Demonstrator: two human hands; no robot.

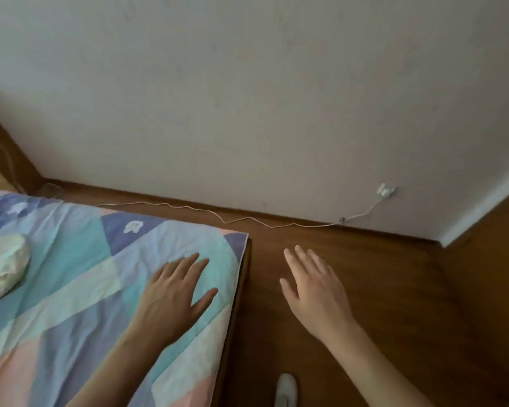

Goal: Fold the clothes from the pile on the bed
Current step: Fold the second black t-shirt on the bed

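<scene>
Left hand (174,298) lies flat w/ fingers apart on the bed (71,289), prob. for balance. Right hand (315,289) hangs over the floor (394,289), fingers straight, loosely together, holding nothing. Clothes pile (3,265) sits well left of left fingertips, untouched.

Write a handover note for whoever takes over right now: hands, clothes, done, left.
Left hand: open, flat over the patchwork quilt near the bed's corner, holding nothing.
Right hand: open, out over the wooden floor, empty.
Clothes: only a pale bundle shows at the left edge of the bed; the rest of the pile is out of view.
Done: no folded item visible.
Left: turn to the pile, pick a garment, fold.
</scene>
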